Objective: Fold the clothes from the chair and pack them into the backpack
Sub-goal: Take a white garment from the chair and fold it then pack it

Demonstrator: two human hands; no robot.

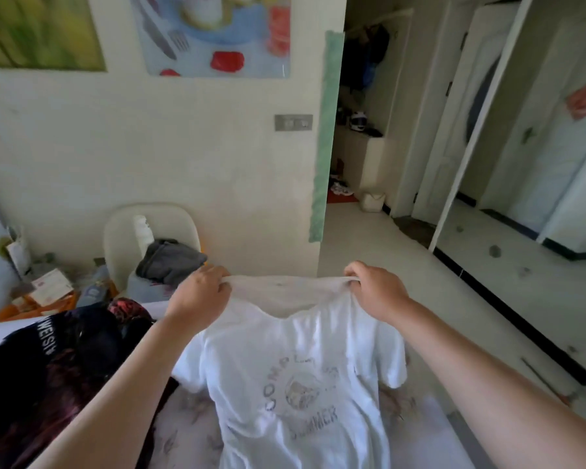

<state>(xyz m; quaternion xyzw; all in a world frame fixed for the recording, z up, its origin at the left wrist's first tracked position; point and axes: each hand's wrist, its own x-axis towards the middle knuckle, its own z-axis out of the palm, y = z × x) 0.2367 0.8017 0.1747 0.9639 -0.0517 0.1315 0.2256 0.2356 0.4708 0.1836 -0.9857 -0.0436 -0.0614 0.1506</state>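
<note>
Left hand [200, 292]: fingers curled, pinches the left shoulder of the white T-shirt [295, 384], cloth bunched under the thumb.
Right hand [376, 292]: same grip on the right shoulder, fingers folded over a taut ridge of cloth; level with the left.
T-shirt position: held up by both shoulders, collar sagging between the hands, print turned toward the camera, sleeves drooping at either side.
T-shirt long axis: collar far, hem near; runs from the hands back toward the body, hem cut off by the lower edge of the view. Shoulder line stretched straight across, left to right.
Under the shirt: flowered bed cover [190, 428], near its right edge; lower half of the shirt seems to rest on it, contact not certain.
Backpack [65, 350]: dark, with white lettering, at the left side of the cover, just beside the left forearm; nearer the left hand, well apart from the right. Opening not visible.
Chair [122, 238]: past the far edge of the cover, beyond and left of the left hand; grey garment [170, 262] heaped on the seat, not yet folded.
Likely step: spreading the shirt flat for folding.
Coming move: probably lowering both hands together, then carrying the folded shirt leftward to the backpack.
</note>
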